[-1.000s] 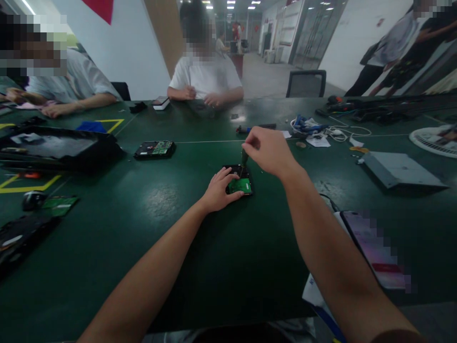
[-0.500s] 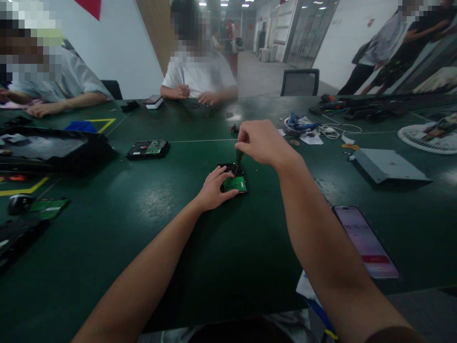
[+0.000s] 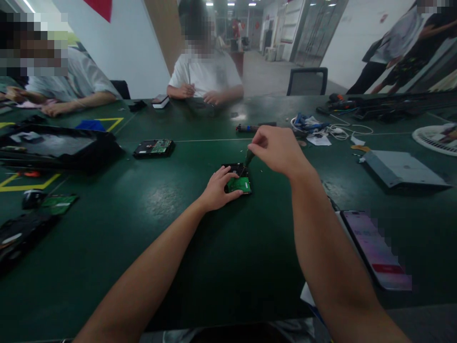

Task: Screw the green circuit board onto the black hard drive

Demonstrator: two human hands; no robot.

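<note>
Hard drive (image 3: 238,178), black case, green circuit board up, left hand (image 3: 216,190) fingers pressing it, right hand (image 3: 276,150) fingers pinching screwdriver (image 3: 247,158)

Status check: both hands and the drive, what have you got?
Left hand flat on the hard drive, pinning it to the green table. Right hand pinching a screwdriver, tip down on the drive. Nothing in the way.

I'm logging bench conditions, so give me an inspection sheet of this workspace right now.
Surface: dark green table, yellow tape marks at left.
Job's things: small hard drive with green board up; screwdriver tip on it.
Clutter: second drive, phone, grey metal cover, black tray.
Hands: left hand steadies the drive; right hand grips the screwdriver.
Cables: white and blue bundle.
Surroundings: seated people opposite, empty chair.
</note>
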